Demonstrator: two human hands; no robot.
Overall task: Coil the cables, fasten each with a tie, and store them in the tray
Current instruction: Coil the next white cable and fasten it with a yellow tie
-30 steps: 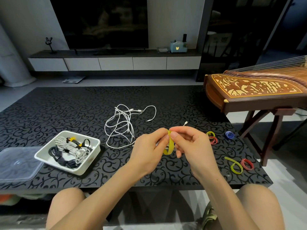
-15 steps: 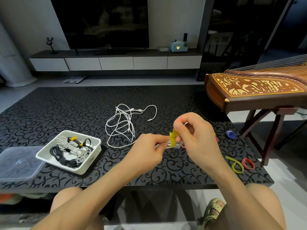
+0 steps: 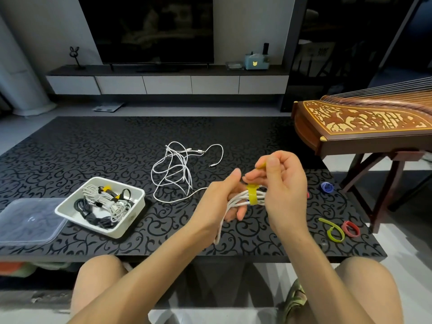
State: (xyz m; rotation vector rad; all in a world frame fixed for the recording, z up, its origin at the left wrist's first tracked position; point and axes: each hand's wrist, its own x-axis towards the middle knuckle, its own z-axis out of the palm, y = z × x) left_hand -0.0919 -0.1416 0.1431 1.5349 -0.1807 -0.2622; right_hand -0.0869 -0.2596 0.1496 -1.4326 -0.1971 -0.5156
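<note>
Black patterned surface point(image 3: 93, 148) fills the middle of the view, with a dark television point(image 3: 149, 26) and a low white cabinet point(image 3: 168, 84) behind it and a wooden stringed instrument point(image 3: 362, 122) on a stand at the right. Above the near right part of the surface, the left hand point(image 3: 219, 202) holds a coiled white cable point(image 3: 236, 201), its fingers point(image 3: 240, 212) curled round the bundle from below. A yellow tie point(image 3: 252, 196) is wrapped round the strands of this coil. The right hand point(image 3: 285, 188) pinches the free end of the tie between thumb and forefinger, just above the coil. One strand runs from the coil to a loose white cable point(image 3: 175, 169) lying tangled at the centre of the surface. A white tray point(image 3: 133, 217) stands at the near left and contains tied white and black cables point(image 3: 102, 203). A clear lid point(image 3: 28, 220) lies just beside the tray on its left. A green tie point(image 3: 333, 231) and a red tie point(image 3: 350, 228) lie side by side near the right front corner. A blue tie point(image 3: 327, 187) lies further back on the same side.
</note>
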